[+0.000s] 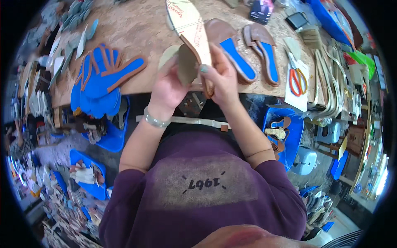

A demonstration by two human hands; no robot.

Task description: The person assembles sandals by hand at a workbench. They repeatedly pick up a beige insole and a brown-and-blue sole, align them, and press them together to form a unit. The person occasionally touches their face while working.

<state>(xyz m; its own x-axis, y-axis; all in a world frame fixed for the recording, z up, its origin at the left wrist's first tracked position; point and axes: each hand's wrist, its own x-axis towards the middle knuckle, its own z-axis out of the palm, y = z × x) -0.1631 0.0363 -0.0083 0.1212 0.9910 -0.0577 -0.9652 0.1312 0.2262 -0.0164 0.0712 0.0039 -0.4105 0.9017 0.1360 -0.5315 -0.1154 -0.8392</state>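
Gripping insole [197, 35] between my left hand [169, 82] and right hand [223, 78], extending beyond both; right-side blue bin [295, 134] contains shoe pieces [277, 133].

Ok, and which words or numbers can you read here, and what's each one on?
I won't copy out wording, only place it:
Red lettering: on the pale insole in the right hand.
Dark digits, upside down: on the front of the purple shirt.
Any marks on the dark rectangular item at the top: too small to read.

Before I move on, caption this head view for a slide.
Left hand and right hand hold a pale shoe piece over a worktable, near blue-and-brown soles and scissors.
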